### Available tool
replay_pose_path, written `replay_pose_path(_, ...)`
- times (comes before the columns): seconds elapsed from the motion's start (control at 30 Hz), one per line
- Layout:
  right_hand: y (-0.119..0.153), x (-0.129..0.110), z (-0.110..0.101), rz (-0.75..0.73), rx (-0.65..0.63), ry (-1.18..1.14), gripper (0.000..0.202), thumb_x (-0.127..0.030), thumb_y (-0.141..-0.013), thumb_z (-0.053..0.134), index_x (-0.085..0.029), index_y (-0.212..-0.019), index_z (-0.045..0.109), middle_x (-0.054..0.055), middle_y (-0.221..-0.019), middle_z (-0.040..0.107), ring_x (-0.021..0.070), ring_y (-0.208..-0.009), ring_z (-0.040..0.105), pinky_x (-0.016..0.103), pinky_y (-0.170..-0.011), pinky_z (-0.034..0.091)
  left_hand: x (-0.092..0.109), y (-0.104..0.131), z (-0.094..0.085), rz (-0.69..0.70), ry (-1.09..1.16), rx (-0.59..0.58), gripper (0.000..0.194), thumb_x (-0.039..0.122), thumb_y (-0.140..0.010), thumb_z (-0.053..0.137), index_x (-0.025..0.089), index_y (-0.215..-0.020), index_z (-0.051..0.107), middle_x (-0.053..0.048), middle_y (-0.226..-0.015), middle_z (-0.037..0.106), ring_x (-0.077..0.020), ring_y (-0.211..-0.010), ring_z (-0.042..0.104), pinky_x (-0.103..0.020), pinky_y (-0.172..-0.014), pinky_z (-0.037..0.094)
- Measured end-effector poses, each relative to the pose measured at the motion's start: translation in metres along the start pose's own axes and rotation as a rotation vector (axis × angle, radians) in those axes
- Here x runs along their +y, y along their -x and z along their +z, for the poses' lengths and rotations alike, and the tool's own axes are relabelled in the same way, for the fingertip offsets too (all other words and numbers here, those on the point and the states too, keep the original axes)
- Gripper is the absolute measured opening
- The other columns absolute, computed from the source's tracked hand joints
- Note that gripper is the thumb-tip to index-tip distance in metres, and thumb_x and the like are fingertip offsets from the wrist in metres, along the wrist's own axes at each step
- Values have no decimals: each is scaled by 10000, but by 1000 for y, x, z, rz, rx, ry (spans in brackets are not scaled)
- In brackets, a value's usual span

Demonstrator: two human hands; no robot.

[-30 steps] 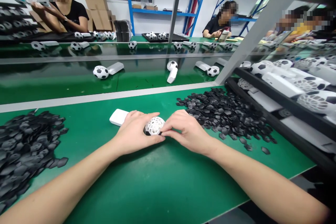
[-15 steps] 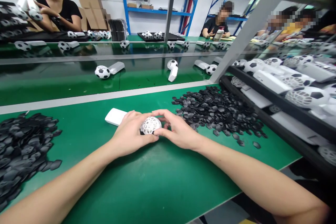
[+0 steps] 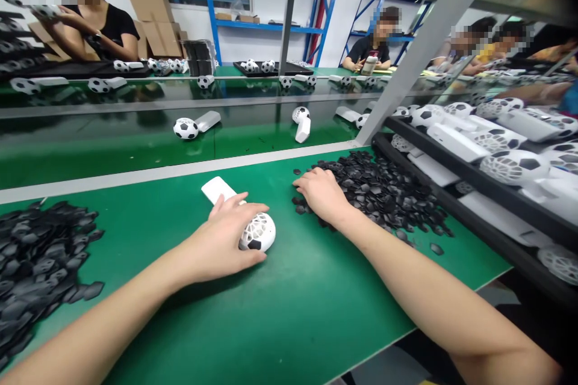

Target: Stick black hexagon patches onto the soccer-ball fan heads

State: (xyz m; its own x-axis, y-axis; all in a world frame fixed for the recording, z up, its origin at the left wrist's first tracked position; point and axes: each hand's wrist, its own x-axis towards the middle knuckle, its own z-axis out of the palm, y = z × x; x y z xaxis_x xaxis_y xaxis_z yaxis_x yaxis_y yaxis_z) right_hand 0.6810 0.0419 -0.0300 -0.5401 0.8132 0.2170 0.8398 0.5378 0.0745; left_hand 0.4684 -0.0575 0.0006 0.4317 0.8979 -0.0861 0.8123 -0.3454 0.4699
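My right hand (image 3: 321, 194) has left the fan (image 3: 257, 232) for the black chips (image 3: 383, 192), grip loose; left hand (image 3: 221, 240) holds the fan.

My left hand (image 3: 221, 240) covers the fan's (image 3: 257, 233) middle; my right fingertips (image 3: 303, 183) sink into the black chips (image 3: 383, 192). The left pile (image 3: 36, 264) runs off-frame.

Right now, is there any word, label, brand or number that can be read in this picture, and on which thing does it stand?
None can be read.
The white fan under the left hand: no print visible.
The black pieces under the right hand: no marks visible.
The cardboard boxes at the back: no readable print; too far and blurred.
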Motion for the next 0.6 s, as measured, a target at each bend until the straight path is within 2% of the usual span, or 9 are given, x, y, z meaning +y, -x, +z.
replay_pose_path(0.13,6,-11,-10,-60,-49,84,156,-94,-813,498,-126,-785,648,112,-800,638,243,-802,517,347,-673,338,12,6,3,-103,119,13,507,403,-752,522,216,-1213,422,-87,-1334,411,-323,-1338,73,-524,-967,332)
replay_pose_path(0.23,9,-18,-15,-99,-83,117,162,-54,-790,485,-101,-755,636,131,-778,634,247,-780,537,342,-652,345,12,3,5,-58,185,18,443,342,-727,543,210,-1144,474,-95,-1334,412,-300,-1333,144,-482,-989,329)
replay_pose_path(0.37,10,-17,-15,-108,-104,110,195,-12,-774,457,-98,-750,630,122,-748,635,235,-728,565,333,-644,379,3,-3,3,-22,229,21,533,235,-642,567,226,-1163,460,-82,-1397,327,-279,-1300,264,-436,-1014,315)
replay_pose_path(0.47,10,-13,-12,-83,-81,83,220,-6,-780,440,-93,-861,624,121,-785,638,235,-771,580,332,-679,415,-3,-3,3,3,244,17,548,247,-635,567,231,-1171,457,-70,-1377,365,-270,-1300,267,-427,-1026,300)
replay_pose_path(0.53,11,-11,-11,-72,-26,-70,250,-31,-805,441,-107,-986,595,112,-889,645,220,-849,585,323,-730,439,-5,-3,3,21,252,26,553,249,-634,565,235,-1175,455,-68,-1384,354,-275,-1300,266,-433,-1028,294)
replay_pose_path(0.6,14,-13,-15,-82,24,-359,239,-83,-833,456,-152,-1024,581,73,-976,642,184,-893,586,299,-772,452,-8,-4,4,48,263,41,563,218,-626,556,244,-1179,453,-61,-1396,333,-273,-1302,261,-429,-1035,282)
